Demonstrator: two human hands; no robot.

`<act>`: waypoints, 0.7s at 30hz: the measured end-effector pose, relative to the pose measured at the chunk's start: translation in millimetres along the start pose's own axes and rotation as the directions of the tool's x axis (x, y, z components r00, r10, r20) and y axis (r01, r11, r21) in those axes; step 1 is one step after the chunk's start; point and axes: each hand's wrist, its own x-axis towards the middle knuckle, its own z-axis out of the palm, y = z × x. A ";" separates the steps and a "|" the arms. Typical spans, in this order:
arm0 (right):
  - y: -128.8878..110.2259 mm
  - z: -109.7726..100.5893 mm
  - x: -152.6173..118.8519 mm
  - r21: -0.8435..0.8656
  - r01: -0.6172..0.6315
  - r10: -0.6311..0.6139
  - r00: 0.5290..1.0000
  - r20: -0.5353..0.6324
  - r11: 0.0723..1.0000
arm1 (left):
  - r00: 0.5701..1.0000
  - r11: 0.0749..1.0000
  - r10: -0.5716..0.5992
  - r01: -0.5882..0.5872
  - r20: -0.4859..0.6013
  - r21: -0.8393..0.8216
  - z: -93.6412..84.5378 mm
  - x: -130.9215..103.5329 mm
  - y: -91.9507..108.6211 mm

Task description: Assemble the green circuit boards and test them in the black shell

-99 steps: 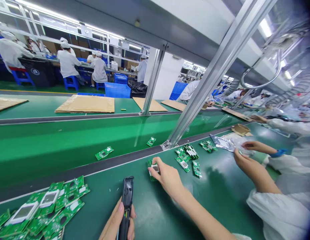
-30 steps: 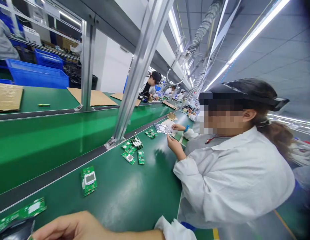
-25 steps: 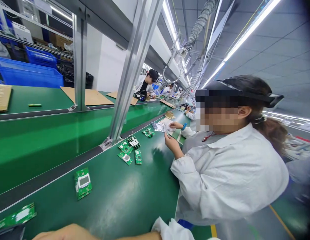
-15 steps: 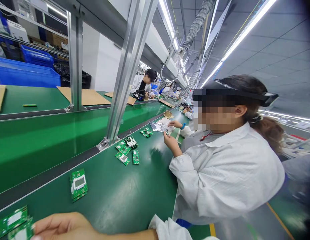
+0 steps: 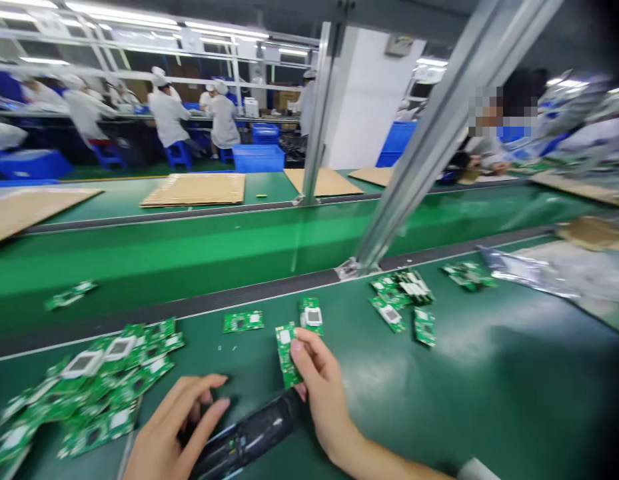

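Note:
Between thumb and fingers, my right hand (image 5: 322, 393) grips a green circuit board (image 5: 285, 357) with a white square part near its top. Just below that board lies a long black plastic housing (image 5: 259, 430) with small green parts showing inside. My left hand (image 5: 176, 423) is at the housing's left end, thumb and forefinger apart, its other fingers partly hidden. Left of it spreads a heap of green circuit boards (image 5: 109, 373), some with white-framed grey screens. A single board (image 5: 243, 322) and another with a white-framed screen (image 5: 312, 315) lie beyond my hands.
Farther right are a small group of boards (image 5: 389, 313), another few boards (image 5: 469, 275) and a silvery bag (image 5: 532, 272). A slanted metal post (image 5: 414, 160) rises from the bench's back edge. Cardboard sheets (image 5: 194, 189) lie on the opposite bench, where a person sits.
My view has swung left, away from the co-worker beside me. My right hand, earlier at the boards on the left, now holds one board above the black housing. My left hand has come into view.

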 end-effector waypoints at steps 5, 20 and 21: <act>0.7 -1.9 -0.3 -0.011 0.010 -0.010 0.999 0.038 1.000 | 0.975 0.944 0.096 -0.024 -0.201 0.329 -3.8 34.3 3.9; 2.7 -6.1 2.5 -0.115 0.104 -0.090 0.988 0.126 0.988 | 0.967 0.466 0.141 -0.255 0.213 0.847 16.5 71.9 22.8; 2.7 -6.1 2.7 -0.121 0.103 -0.088 0.988 0.129 0.987 | 0.966 0.470 0.132 -0.260 0.224 0.844 15.5 72.7 22.6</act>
